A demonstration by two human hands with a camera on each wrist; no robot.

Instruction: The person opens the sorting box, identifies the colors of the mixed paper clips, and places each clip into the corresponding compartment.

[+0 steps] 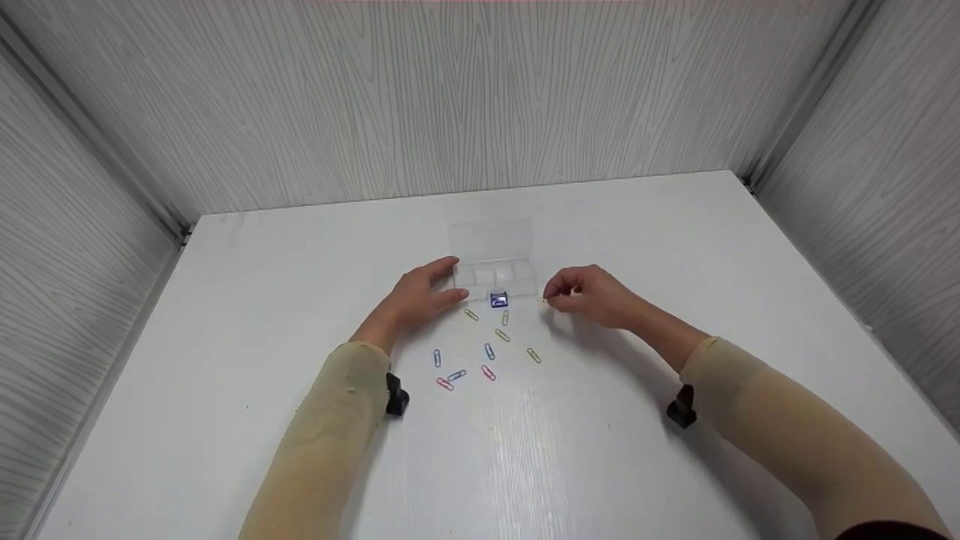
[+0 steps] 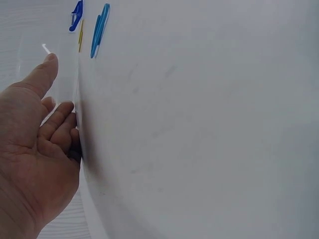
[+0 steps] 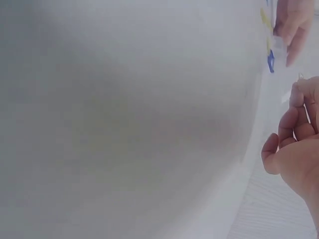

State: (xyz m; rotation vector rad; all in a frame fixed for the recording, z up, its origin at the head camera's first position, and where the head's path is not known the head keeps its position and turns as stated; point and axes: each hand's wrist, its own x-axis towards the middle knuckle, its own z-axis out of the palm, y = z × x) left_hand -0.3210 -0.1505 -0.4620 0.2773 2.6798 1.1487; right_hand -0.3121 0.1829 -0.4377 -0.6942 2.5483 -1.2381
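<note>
A clear plastic compartment box (image 1: 486,289) stands on the table with its see-through lid (image 1: 491,240) raised at the back. My left hand (image 1: 422,297) holds the box by its left end, thumb at the front edge and fingers toward the back. To the right of the box, my right hand (image 1: 592,295) pinches a small paper clip (image 1: 541,300) between thumb and fingertips; it looks pale orange, but its colour is hard to tell. A dark blue clasp (image 1: 499,300) sits at the front of the box.
Loose paper clips lie in front of the box: several yellowish ones such as the yellow clip (image 1: 502,335), several blue ones such as the blue clip (image 1: 437,358), and a red clip (image 1: 488,373) near another red one. Panelled walls (image 1: 450,97) enclose the white table (image 1: 480,465).
</note>
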